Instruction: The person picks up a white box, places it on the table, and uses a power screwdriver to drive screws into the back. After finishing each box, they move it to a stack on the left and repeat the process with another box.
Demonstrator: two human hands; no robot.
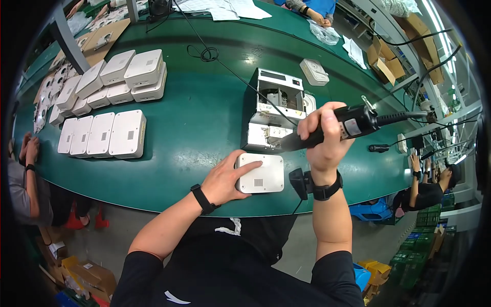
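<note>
On the green worktop in front of me lies a white plastic housing point(262, 180) with rounded corners, screw holes and a small vent grille. My left hand point(223, 177) grips its left side, the index finger stretched across the top and the thumb at the lower edge. My right hand point(325, 138) is wrapped around a black electric screwdriver point(353, 124), tilted with its tip down to the left. That tip reaches the front of a screw feeder point(277, 102), just behind the housing; whether a screw sits on the bit is too small to tell.
Several white housings point(123, 134) stand in rows and stacks at left. Another white unit point(314, 72) lies behind the feeder. A thin black cable point(232, 71) crosses the bench. Co-workers' hands point(31, 148) show at far left, with others at the back and right.
</note>
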